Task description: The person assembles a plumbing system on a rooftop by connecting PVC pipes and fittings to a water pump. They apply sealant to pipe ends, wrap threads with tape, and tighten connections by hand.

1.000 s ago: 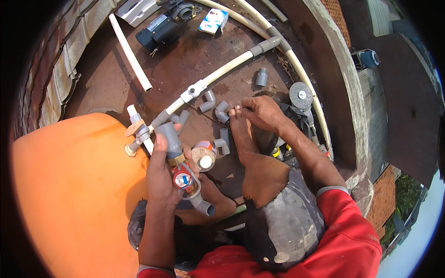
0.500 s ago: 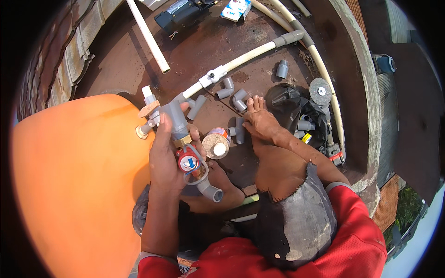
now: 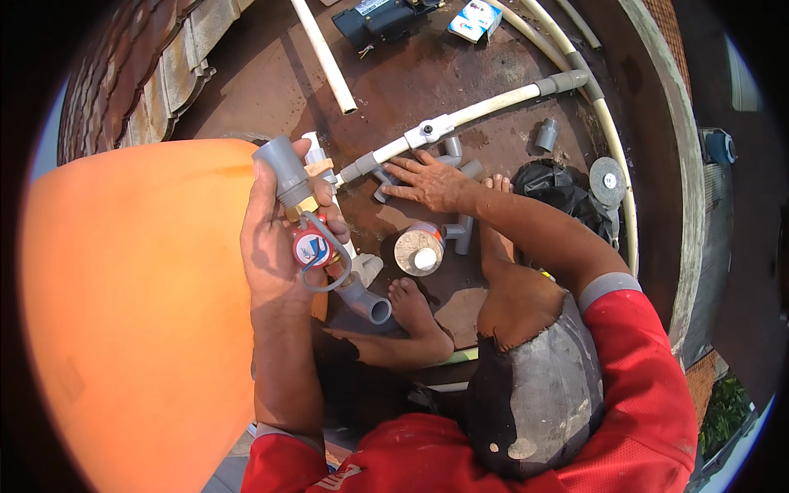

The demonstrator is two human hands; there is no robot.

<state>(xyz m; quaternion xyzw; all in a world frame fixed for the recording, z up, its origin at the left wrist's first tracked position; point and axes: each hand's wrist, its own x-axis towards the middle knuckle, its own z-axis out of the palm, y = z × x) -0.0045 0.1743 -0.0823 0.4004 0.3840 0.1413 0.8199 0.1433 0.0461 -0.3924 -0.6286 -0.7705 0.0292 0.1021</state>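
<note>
Brown flr (image 3: pixel 394 86), valve assy (image 3: pixel 312 247) in L hand (image 3: pixel 273 251)

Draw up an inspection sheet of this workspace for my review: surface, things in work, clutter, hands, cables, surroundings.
Surface: brown floor, with dark stains.
Things in work: grey, brass and red assembly, held up off the floor; loose grey fittings around the right hand.
Clutter: white-capped container, black plastic, abrasive disc, blue-and-white box, loose white pipe.
Hands: left hand grips the assembly; right hand has fingers spread at the fittings, firm contact unclear.
Cables: short leads at the dark motor.
Surroundings: orange tank at left, tiled roof upper left, low wall at right, jointed cream pipework ahead.
</note>
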